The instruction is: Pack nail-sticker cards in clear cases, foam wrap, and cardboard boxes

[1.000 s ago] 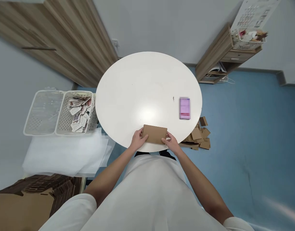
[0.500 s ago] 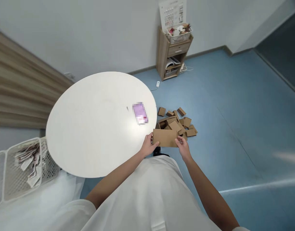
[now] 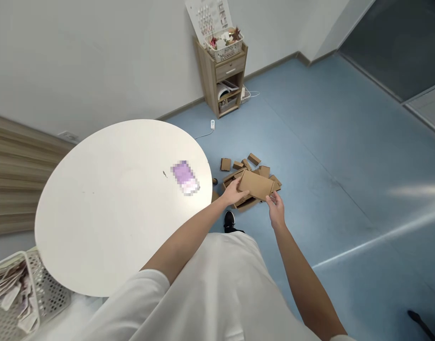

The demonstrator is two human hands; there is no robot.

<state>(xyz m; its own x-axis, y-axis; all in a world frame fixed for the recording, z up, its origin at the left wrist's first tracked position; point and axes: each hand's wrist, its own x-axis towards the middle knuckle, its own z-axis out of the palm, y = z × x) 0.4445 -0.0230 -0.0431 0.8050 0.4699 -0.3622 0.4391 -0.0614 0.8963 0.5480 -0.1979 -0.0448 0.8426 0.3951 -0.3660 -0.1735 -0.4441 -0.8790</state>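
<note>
A flat brown cardboard box (image 3: 255, 184) is in the air to the right of the round white table (image 3: 107, 213), over a heap of similar small cardboard boxes (image 3: 249, 166) on the blue floor. My left hand (image 3: 233, 192) grips the box's left end. My right hand (image 3: 276, 207) sits at its right lower corner, fingers touching the edge. A blurred purple item (image 3: 184, 177) lies on the table near its right rim.
A wooden side cabinet (image 3: 222, 78) with a white basket on top stands against the far wall. A white mesh basket with paper packets (image 3: 14, 293) is at the lower left. A white power strip (image 3: 212, 124) lies on the floor. My shoe (image 3: 229, 220) shows below the box.
I have turned to the right and carried the box off the table edge, out over the heap of boxes on the floor. Both hands stayed on it.
</note>
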